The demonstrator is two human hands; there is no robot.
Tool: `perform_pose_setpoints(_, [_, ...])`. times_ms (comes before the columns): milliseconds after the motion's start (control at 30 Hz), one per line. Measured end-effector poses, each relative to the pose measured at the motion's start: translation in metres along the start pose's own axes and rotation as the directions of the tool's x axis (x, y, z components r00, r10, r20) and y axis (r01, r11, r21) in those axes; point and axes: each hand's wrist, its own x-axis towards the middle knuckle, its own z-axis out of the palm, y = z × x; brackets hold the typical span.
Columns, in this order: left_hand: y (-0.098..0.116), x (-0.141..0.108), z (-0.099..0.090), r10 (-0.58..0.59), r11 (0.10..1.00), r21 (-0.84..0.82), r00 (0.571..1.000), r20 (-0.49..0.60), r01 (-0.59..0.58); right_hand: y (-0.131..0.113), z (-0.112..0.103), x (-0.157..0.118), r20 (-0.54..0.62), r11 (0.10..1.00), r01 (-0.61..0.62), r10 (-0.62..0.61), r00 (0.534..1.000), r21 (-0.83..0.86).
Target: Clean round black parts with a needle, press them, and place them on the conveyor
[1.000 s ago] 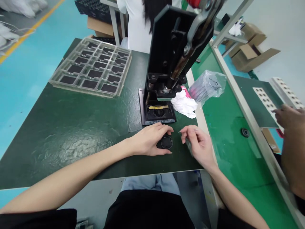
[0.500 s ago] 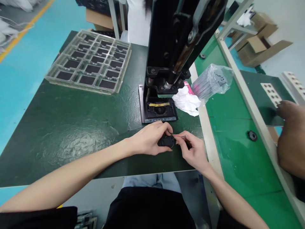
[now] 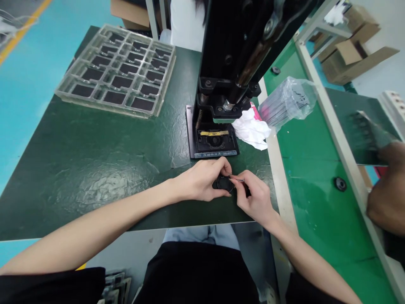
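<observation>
Round black disc (image 3: 223, 184) lies just below the press base near the lower middle of the frame, on the dark green mat (image 3: 95, 198). The person's left hand (image 3: 201, 179) is clenched around it, fingers curled over its far edge, though whether the disc touches the mat or is slightly raised cannot be told. The right hand (image 3: 255, 198) comes in from the lower right, its thumb and forefinger grasping a slim metal tool (image 3: 237, 180) whose tip reaches the disc's upper right edge. Directly above the hands stands a black bench press (image 3: 234, 38), with a black fixture plate (image 3: 211, 145) at its foot carrying a strip of yellow tape (image 3: 214, 133). Crumpled white cloth (image 3: 251, 131) lies right of the plate, and beyond it a clear plastic bag (image 3: 287, 101) sits at the mat's right edge. At the upper left, a clear plastic tray (image 3: 115, 71) holds dark rectangular pads in rows of compartments. A green workbench (image 3: 316, 211) runs along the right, where a co-worker's hand (image 3: 387, 194) is at the frame edge beside a dark green board (image 3: 354, 122). Cardboard boxes (image 3: 351, 55) sit at the upper right.
</observation>
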Motion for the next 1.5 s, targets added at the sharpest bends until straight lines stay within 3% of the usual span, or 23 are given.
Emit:
perform_pose_setpoints(100, [-0.002, 0.001, 0.001, -0.009, 1.000, -0.017, 1.000, -0.005, 0.009, 0.000, -0.001, 0.003, 0.038, 0.997, -0.063, 0.061, 0.997, 0.042])
perform_pose_setpoints(167, [-0.003, 0.002, 0.001, -0.006, 1.000, -0.025, 1.000, -0.023, 0.005, 0.001, -0.007, 0.007, 0.010, 0.979, -0.165, 0.165, 0.986, 0.120])
perform_pose_setpoints(233, [-0.003, 0.002, 0.001, 0.006, 1.000, -0.029, 0.999, -0.042, -0.007, 0.000, -0.017, 0.012, -0.188, 0.946, -0.250, 0.289, 0.939, 0.204])
perform_pose_setpoints(300, [-0.004, 0.003, 0.001, 0.016, 0.999, -0.039, 0.999, -0.043, -0.018, -0.003, -0.027, 0.015, -0.401, 0.937, -0.246, 0.330, 0.855, 0.247])
perform_pose_setpoints(333, [-0.004, 0.003, 0.001, 0.017, 0.999, -0.047, 0.999, -0.041, -0.019, -0.005, -0.030, 0.015, -0.433, 0.939, -0.233, 0.326, 0.841, 0.253])
perform_pose_setpoints(500, [-0.005, 0.004, 0.001, 0.003, 0.998, -0.070, 0.999, -0.044, -0.006, -0.014, -0.027, 0.009, -0.140, 0.875, -0.308, 0.381, 0.914, 0.373])
perform_pose_setpoints(600, [-0.006, 0.004, 0.001, -0.010, 0.997, -0.073, 1.000, -0.030, 0.008, -0.012, -0.021, 0.005, 0.055, 0.834, -0.360, 0.372, 0.926, 0.418])
perform_pose_setpoints(667, [-0.006, 0.004, 0.002, -0.016, 0.997, -0.070, 1.000, -0.023, 0.014, -0.008, -0.021, 0.004, 0.126, 0.802, -0.388, 0.374, 0.919, 0.455])
perform_pose_setpoints(800, [-0.005, 0.003, 0.004, 0.002, 0.999, -0.040, 0.999, -0.054, -0.004, -0.001, -0.024, 0.003, 0.057, 0.774, -0.401, 0.431, 0.901, 0.491])
perform_pose_setpoints(967, [-0.001, 0.000, 0.006, 0.013, 0.999, 0.043, 0.997, -0.082, -0.010, 0.003, -0.023, 0.003, -0.127, 0.847, -0.379, 0.451, 0.883, 0.374])
perform_pose_setpoints(1167, [0.003, -0.001, 0.007, -0.030, 0.998, 0.054, 0.997, -0.066, 0.034, 0.003, -0.013, -0.001, 0.001, 0.878, -0.331, 0.352, 0.936, 0.346])
perform_pose_setpoints(1500, [0.002, -0.001, 0.007, -0.025, 0.997, 0.066, 0.998, -0.061, 0.029, 0.007, -0.010, -0.007, 0.045, 0.904, -0.286, 0.287, 0.957, 0.318])
